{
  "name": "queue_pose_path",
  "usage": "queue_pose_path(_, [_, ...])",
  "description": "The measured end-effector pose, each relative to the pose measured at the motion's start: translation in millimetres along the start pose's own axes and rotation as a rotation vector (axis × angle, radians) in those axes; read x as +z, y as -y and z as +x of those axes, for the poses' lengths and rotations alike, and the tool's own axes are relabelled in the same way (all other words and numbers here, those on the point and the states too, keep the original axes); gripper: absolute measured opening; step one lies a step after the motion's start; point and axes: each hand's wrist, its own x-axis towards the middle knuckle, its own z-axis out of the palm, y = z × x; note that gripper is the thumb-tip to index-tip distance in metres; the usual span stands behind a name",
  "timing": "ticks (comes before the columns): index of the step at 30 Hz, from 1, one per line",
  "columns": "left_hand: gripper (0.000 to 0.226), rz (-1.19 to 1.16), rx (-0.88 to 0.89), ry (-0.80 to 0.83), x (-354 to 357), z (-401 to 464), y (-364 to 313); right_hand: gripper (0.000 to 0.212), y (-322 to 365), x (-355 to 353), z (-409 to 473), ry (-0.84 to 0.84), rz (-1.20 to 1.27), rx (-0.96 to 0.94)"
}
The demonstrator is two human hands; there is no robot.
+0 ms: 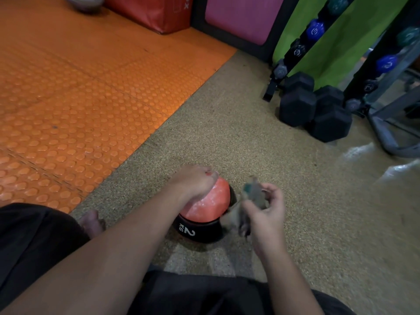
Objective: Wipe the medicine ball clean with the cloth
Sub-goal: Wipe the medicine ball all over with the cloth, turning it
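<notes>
A red and black medicine ball (208, 205), marked "2 KG" on its black part, sits on the speckled floor in front of my legs. My left hand (193, 181) rests over its top left side, fingers curved round the red surface. My right hand (264, 211) is just right of the ball and grips a crumpled grey-green cloth (252, 198), blurred by motion. The cloth hangs beside the ball's right edge; whether it touches the ball is unclear.
An orange studded mat (79, 98) covers the floor to the left. Black hex dumbbells (313, 108) lie at the back right beside a rack (302, 46) of small dumbbells. A red padded box (156, 12) stands at the back. A bare foot (92, 221) rests left of the ball.
</notes>
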Motion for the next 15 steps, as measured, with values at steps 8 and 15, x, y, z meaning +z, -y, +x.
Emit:
queue_pose_path(8, [0.038,-0.09,0.15,0.001,4.4,2.5,3.7,0.032,19.6,-57.4,25.0,0.017,0.677,0.462])
queue_pose_path(15, [0.049,-0.129,0.136,-0.019,5.0,7.9,13.5,0.031,14.1,-61.6,32.8,-0.333,0.404,0.349])
